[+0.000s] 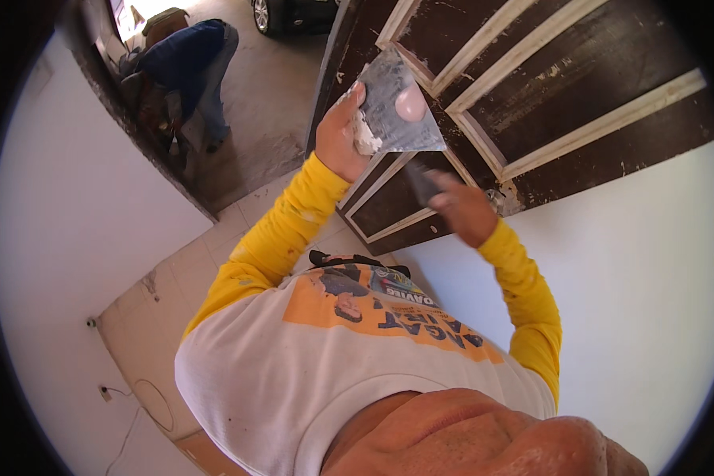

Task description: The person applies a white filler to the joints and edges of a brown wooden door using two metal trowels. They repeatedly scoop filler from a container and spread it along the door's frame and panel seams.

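Observation:
My left hand (339, 135) grips a wide flat metal scraper (390, 95) by its edge, which is crusted with white putty. A smooth pink lump of putty (410, 104) sits on the scraper's face. Just below and to the right, my right hand (466, 209) is closed on a putty knife (422, 182); its dark blade points up toward the scraper and is smeared by motion. Behind both tools stands a dark brown panelled door (571, 87). Its mouldings (603, 127) are whitish, and bare scuffed patches show near the lock.
A bending person (186, 59) in a blue top is outside the doorway at upper left, near a dark car (289, 16). White walls (95, 190) flank me. Floor tiles (166, 293) lie below, with a thin cable (155, 404) by the left wall.

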`<state>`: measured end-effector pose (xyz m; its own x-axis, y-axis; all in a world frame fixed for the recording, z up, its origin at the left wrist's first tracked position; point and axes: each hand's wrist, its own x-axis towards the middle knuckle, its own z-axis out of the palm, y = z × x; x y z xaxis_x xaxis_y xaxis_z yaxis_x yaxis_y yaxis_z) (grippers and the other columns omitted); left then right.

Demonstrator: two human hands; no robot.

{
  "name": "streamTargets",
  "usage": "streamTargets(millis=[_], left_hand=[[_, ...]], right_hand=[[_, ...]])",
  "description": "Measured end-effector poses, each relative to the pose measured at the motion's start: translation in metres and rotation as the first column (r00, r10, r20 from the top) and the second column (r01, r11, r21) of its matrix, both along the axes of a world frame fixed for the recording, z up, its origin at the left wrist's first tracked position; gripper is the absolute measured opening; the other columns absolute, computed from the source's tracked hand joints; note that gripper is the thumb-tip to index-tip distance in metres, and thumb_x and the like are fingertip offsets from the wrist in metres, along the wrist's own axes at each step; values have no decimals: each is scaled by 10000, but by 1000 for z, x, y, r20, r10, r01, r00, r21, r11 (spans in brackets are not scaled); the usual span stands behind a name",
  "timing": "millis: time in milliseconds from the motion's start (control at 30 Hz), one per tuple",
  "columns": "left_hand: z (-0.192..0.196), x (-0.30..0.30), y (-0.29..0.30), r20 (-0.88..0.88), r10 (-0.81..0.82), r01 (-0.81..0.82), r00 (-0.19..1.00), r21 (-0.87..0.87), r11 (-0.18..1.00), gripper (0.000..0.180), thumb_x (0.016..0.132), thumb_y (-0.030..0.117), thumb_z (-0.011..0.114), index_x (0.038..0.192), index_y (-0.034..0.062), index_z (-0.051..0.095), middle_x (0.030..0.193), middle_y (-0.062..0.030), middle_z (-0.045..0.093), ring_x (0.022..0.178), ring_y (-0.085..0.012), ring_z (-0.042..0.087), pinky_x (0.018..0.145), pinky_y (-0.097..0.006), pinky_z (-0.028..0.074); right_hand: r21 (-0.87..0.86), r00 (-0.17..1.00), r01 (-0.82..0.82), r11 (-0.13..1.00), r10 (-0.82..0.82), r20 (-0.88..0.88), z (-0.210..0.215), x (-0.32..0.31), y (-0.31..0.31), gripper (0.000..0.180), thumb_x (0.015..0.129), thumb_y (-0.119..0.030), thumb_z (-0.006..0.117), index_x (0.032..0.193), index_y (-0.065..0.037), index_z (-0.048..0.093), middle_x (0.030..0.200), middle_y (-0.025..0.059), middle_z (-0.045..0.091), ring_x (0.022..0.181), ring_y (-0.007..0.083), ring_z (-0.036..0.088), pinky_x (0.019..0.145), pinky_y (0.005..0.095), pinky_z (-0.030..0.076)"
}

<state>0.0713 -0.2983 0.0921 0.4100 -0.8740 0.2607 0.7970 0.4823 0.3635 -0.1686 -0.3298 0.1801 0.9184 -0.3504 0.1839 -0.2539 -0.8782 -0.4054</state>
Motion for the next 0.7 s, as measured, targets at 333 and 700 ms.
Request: streamTargets(millis=[333, 700], left_hand=[[43, 19, 14, 18, -556, 548, 831, 143, 824, 364, 958, 219, 496, 1217, -31, 551, 1164, -172, 645, 1039, -284, 656, 942, -443, 533], [47, 2, 2, 502, -408, 319, 762, 256, 912, 290, 926, 111, 529, 1170, -41, 567, 1098, -171, 660, 972, -271, 673, 874, -376, 557]], right_hand=[[-788, 991, -124, 602, 41, -124, 121, -16, -20, 585, 719, 118, 560, 1194, -213, 647, 1240, 65, 585, 1195, 294, 511, 1029, 448, 391], [-610, 952, -266, 746, 102, -290, 86, -22, -40, 448, 726, 1, 650, 1132, -184, 684, 1264, 73, 569, 1200, 290, 496, 1009, 436, 375]])
